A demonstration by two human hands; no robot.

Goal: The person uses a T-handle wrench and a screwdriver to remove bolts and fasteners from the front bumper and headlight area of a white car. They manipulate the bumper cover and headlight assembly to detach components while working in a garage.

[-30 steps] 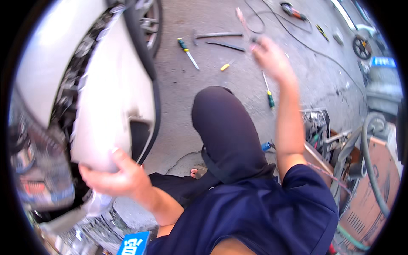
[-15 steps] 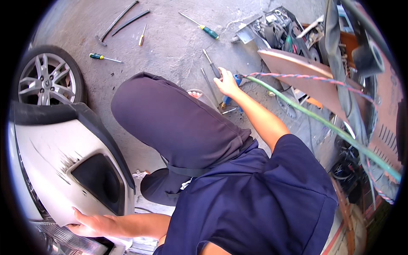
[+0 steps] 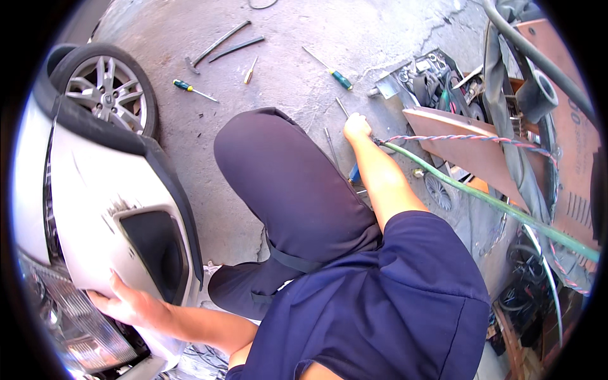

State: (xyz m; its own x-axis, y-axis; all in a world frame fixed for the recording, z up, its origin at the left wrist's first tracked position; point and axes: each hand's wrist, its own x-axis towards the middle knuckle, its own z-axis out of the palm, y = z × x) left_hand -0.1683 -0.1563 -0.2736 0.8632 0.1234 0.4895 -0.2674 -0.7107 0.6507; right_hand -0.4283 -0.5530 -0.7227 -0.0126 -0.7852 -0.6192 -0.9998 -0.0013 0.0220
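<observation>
My left hand (image 3: 134, 306) grips the edge of a scuffed white car bumper (image 3: 85, 177), the thumb on its outer face and the fingers at the rim beside the headlight (image 3: 82, 335). Out over the floor, my right hand (image 3: 358, 128) is closed round the handle of a screwdriver, whose metal shaft (image 3: 342, 107) points away from me; the handle is hidden in the fist. Just left of that hand lies a thin metal rod (image 3: 330, 142). A blue-handled tool (image 3: 354, 173) shows partly beside my knee.
Green-handled screwdrivers (image 3: 341, 79), a small screwdriver (image 3: 251, 70), a hammer (image 3: 218, 45) and a dark bar (image 3: 237, 49) lie on the concrete. The car wheel (image 3: 107, 95) stands left. A green hose (image 3: 468, 190) and twisted cable (image 3: 468, 137) cross by my right arm, near a full tool tray (image 3: 405, 101).
My right hand has closed round the screwdriver handle it was reaching for. The view has shifted, so the floor tools appear farther right and lower. My left hand stays on the bumper edge.
</observation>
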